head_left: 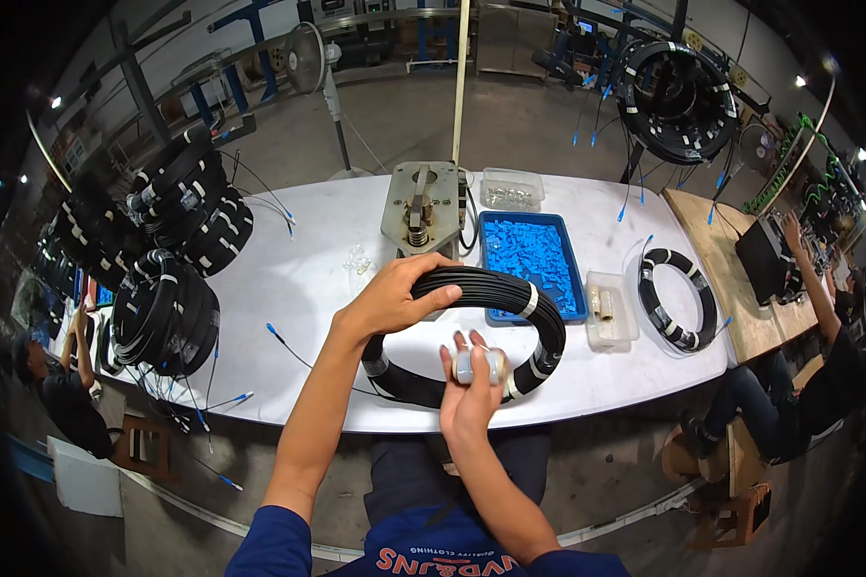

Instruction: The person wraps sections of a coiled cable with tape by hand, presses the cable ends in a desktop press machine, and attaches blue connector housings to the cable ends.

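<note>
The black cable coil [505, 291] is at the near middle of the white desk [303, 264], under both hands. The left hand [409, 293] grips its far left part, thumb and fingers pinching the bundled cable between them. The right hand [469, 389] is at the near side of the ring, its fingers and thumb closed around a roll of tape [481, 366]. A loose blue-tipped cable end [272, 330] lies to the left. Beyond the coil stands a metal press [420, 210], with a blue tray [581, 300] of small blue parts to its right. Farther right are a clear tub [611, 338] and another coil [707, 298]; more coils [168, 313] are piled at the left.
</note>
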{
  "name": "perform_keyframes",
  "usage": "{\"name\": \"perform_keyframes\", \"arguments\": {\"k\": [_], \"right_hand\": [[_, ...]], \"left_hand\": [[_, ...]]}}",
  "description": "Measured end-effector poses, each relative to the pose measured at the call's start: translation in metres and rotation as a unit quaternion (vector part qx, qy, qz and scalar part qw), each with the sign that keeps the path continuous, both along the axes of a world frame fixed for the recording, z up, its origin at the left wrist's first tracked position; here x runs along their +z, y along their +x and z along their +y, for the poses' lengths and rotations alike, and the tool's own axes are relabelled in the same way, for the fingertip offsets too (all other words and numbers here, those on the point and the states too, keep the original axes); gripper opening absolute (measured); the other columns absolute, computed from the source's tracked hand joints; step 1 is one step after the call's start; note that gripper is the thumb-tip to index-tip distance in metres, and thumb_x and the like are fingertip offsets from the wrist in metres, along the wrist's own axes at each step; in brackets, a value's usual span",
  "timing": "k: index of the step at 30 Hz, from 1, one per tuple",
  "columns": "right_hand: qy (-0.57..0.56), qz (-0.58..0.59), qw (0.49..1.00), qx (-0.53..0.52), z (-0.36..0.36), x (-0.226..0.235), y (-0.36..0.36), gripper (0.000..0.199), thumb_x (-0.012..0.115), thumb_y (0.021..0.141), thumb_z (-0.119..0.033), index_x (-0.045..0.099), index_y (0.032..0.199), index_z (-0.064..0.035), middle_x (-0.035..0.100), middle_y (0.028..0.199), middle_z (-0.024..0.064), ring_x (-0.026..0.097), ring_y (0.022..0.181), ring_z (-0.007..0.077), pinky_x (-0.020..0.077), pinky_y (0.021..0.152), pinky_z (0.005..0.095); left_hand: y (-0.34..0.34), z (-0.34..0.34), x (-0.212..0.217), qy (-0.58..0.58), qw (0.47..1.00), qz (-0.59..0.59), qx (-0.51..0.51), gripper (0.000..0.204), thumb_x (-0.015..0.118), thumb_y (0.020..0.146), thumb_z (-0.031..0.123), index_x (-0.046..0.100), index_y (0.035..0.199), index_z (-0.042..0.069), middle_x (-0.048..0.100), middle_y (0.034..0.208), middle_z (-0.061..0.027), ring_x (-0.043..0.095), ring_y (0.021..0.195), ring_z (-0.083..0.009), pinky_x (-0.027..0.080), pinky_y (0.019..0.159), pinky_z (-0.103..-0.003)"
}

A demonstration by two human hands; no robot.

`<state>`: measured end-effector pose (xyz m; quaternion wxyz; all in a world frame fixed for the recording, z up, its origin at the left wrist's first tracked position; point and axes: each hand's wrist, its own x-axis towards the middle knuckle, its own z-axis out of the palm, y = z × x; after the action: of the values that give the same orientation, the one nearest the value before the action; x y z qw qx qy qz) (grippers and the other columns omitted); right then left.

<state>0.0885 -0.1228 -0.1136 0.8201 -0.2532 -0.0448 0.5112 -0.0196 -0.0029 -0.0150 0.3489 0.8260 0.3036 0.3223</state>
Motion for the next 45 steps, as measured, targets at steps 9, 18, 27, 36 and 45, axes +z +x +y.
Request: {"name": "perform_keyframes", "arguments": {"k": [9, 18, 27, 36, 45], "right_hand": [[0.096, -0.703, 0.636, -0.302, 0.008, 0.056, 0.044, 0.042, 0.072, 0.079, 0.003, 0.055, 0.115, -0.007, 0.051, 0.125, 0.0184, 0.054, 0.108, 0.0346, 0.0475, 0.089, 0.0454], [0.021, -0.763, 0.604, -0.23, 0.015, 0.02, 0.022, 0.047, 0.072, 0.068, 0.002, 0.066, 0.114, -0.0072, 0.048, 0.128, 0.0165, 0.046, 0.114, 0.0367, 0.0405, 0.097, 0.0463], [0.032, -0.77, 0.595, -0.229, 0.015, 0.007, 0.019, 0.047, 0.07, 0.068, 0.0, 0.066, 0.115, -0.0059, 0.048, 0.127, 0.0174, 0.046, 0.113, 0.0374, 0.0398, 0.097, 0.0465], [0.054, -0.779, 0.61, -0.134, 0.011, 0.002, 0.023, 0.053, 0.074, 0.075, -0.012, 0.058, 0.125, -0.0072, 0.036, 0.13, 0.0225, 0.037, 0.12, 0.0386, 0.0347, 0.101, 0.0483], [0.095, -0.757, 0.646, -0.003, -0.007, 0.005, 0.045, 0.065, 0.068, 0.088, -0.019, 0.04, 0.143, 0.0008, 0.026, 0.136, 0.0241, 0.032, 0.125, 0.0397, 0.0314, 0.106, 0.0453]], "left_hand": [[0.008, 0.003, 0.003, -0.019, 0.999, 0.048, -0.014, 0.045, 0.052, 0.096, 0.038, 0.059, 0.123, 0.002, 0.067, 0.094, -0.0131, 0.063, 0.087, -0.0215, 0.049, 0.081, -0.034], [0.009, 0.001, 0.004, 0.022, 0.999, 0.027, 0.007, 0.05, 0.058, 0.092, 0.05, 0.059, 0.104, 0.002, 0.066, 0.079, -0.0166, 0.064, 0.073, -0.0324, 0.049, 0.07, -0.04], [0.021, -0.003, 0.016, 0.064, 0.986, 0.142, 0.067, 0.057, 0.073, 0.08, 0.053, 0.053, 0.096, 0.003, 0.066, 0.077, -0.018, 0.067, 0.076, -0.0341, 0.05, 0.066, -0.041], [0.024, 0.003, 0.004, 0.095, 0.985, 0.124, 0.076, 0.063, 0.074, 0.076, 0.061, 0.049, 0.091, 0.005, 0.065, 0.073, -0.015, 0.066, 0.068, -0.0352, 0.05, 0.062, -0.043], [0.017, 0.002, 0.011, 0.046, 0.986, 0.128, 0.094, 0.058, 0.079, 0.073, 0.054, 0.05, 0.088, 0.007, 0.064, 0.071, -0.0118, 0.063, 0.063, -0.0298, 0.046, 0.058, -0.038]]}}
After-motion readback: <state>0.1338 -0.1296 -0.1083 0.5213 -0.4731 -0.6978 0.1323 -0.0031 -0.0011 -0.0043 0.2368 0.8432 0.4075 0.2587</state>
